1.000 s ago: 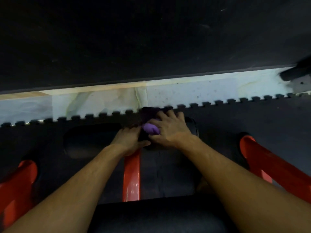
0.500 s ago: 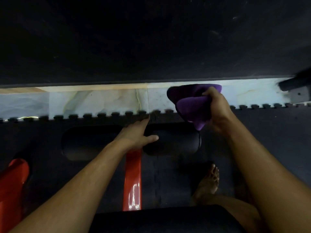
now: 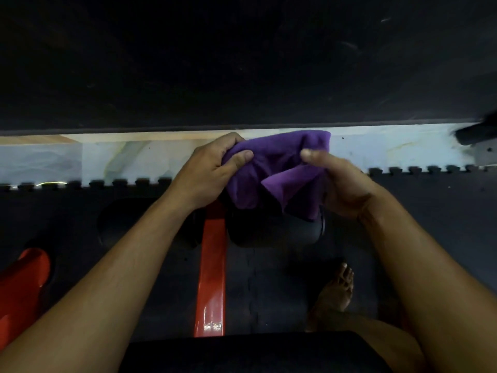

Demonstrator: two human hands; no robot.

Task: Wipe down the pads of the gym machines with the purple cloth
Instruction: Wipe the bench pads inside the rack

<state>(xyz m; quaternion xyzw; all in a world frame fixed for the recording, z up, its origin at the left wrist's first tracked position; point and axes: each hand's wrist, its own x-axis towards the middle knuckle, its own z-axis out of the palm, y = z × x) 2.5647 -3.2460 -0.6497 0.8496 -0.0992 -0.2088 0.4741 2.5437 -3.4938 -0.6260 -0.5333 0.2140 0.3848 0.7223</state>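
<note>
Head view: both hands holding the purple cloth above the roller pads.
The left hand [image 3: 207, 170] pinches the left edge of the purple cloth [image 3: 271, 173], thumb on top; the right hand [image 3: 347, 189] holds its right side, thumb extended over the fabric. The cloth hangs bunched between them. Below lie a black roller pad [image 3: 285, 232], the red frame bar [image 3: 211, 270], a black seat pad [image 3: 258, 354], a bare foot [image 3: 336, 292] on the dark floor mat [image 3: 430, 211].
</note>
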